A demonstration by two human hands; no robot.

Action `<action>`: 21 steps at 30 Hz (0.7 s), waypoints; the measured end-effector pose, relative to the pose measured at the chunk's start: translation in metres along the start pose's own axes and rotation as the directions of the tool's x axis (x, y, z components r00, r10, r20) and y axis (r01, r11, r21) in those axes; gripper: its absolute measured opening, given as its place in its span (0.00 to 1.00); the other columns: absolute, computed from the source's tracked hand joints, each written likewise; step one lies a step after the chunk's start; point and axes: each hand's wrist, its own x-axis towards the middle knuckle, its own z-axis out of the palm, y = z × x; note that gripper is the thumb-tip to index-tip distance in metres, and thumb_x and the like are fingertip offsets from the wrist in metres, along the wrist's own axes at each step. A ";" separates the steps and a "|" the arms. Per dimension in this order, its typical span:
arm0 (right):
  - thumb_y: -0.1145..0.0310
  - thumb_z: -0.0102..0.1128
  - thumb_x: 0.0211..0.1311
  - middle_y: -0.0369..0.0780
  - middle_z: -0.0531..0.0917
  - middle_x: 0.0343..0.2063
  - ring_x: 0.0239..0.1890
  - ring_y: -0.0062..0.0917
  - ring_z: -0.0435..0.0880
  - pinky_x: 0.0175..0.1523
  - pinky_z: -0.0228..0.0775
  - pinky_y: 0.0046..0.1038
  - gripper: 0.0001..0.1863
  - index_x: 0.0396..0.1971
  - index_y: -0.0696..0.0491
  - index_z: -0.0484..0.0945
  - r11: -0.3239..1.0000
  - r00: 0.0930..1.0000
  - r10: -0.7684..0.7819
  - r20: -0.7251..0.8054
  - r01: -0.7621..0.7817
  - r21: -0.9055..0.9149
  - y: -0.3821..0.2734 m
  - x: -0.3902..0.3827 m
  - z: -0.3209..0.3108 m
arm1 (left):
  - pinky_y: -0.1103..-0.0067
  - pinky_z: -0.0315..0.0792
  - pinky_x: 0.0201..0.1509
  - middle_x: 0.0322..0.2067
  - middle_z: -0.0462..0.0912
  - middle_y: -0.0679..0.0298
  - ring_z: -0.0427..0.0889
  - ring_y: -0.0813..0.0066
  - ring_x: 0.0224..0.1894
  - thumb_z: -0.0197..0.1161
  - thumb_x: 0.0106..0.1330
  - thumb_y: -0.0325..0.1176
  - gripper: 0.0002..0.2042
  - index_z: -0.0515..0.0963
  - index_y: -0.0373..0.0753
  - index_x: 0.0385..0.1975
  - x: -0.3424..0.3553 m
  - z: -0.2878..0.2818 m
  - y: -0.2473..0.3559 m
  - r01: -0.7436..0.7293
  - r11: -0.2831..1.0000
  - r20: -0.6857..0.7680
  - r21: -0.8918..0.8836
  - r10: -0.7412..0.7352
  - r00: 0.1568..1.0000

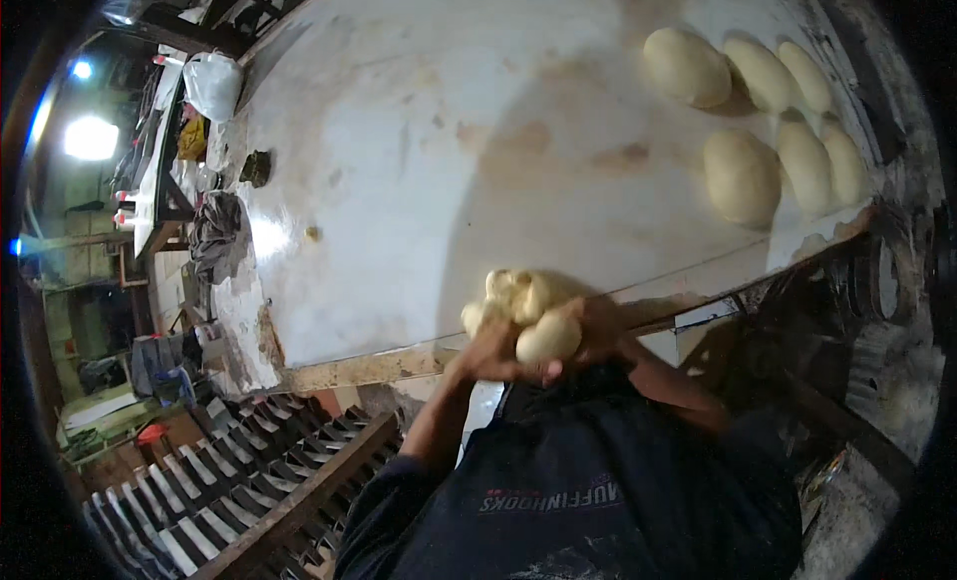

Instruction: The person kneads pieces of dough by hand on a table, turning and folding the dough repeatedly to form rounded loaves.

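A lump of pale yellow dough [520,293] lies at the near edge of the worktable, close to my body. Its top is uneven and folded, and a smooth rounded bulge of dough [548,338] swells out toward me between my hands. My left hand [488,351] is closed round the left side of the lump. From the right, my right hand [590,336] presses in with its fingers wrapped on the dough. Parts of the fingers are hidden by the dough.
Several smooth dough balls [688,68] sit in two rows at the table's right side. The broad pale tabletop [389,181] has worn stains. Wooden slatted racks [214,490] stand below on the left. A white plastic bag [212,86] and dark cloth [215,233] lie along the left edge.
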 end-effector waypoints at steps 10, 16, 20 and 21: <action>0.59 0.82 0.31 0.40 0.82 0.30 0.34 0.37 0.82 0.42 0.74 0.34 0.26 0.34 0.53 0.80 0.848 0.977 -0.137 0.166 0.202 -0.489 -0.093 -0.005 0.010 | 0.63 0.72 0.51 0.38 0.84 0.55 0.83 0.57 0.44 0.75 0.48 0.60 0.29 0.84 0.36 0.35 -0.037 -0.026 0.006 -0.230 0.965 -0.404 0.130 0.263 0.876; 0.59 0.80 0.31 0.43 0.83 0.28 0.34 0.37 0.84 0.42 0.75 0.39 0.23 0.26 0.54 0.78 0.761 0.878 0.250 0.408 0.082 -0.643 -0.051 -0.054 0.005 | 0.63 0.71 0.56 0.39 0.85 0.55 0.83 0.57 0.45 0.80 0.41 0.57 0.31 0.84 0.36 0.37 -0.015 0.055 0.019 -0.117 0.990 -0.282 0.081 0.135 0.950; 0.46 0.77 0.45 0.46 0.84 0.34 0.38 0.42 0.85 0.47 0.76 0.42 0.29 0.38 0.53 0.77 0.870 0.929 0.317 0.189 -0.205 -0.449 -0.013 -0.015 -0.036 | 0.70 0.77 0.41 0.35 0.85 0.53 0.85 0.68 0.38 0.78 0.52 0.47 0.25 0.81 0.37 0.43 -0.002 0.065 -0.035 -0.140 0.759 -0.432 -0.636 -0.201 0.879; 0.43 0.75 0.48 0.48 0.85 0.39 0.41 0.44 0.86 0.50 0.76 0.44 0.34 0.45 0.54 0.75 0.816 0.945 0.327 0.021 -0.271 -0.511 0.002 0.003 -0.055 | 0.73 0.77 0.38 0.32 0.84 0.54 0.82 0.75 0.38 0.77 0.54 0.49 0.29 0.78 0.36 0.50 0.013 0.052 -0.056 0.024 0.779 -0.439 -0.627 -0.379 0.815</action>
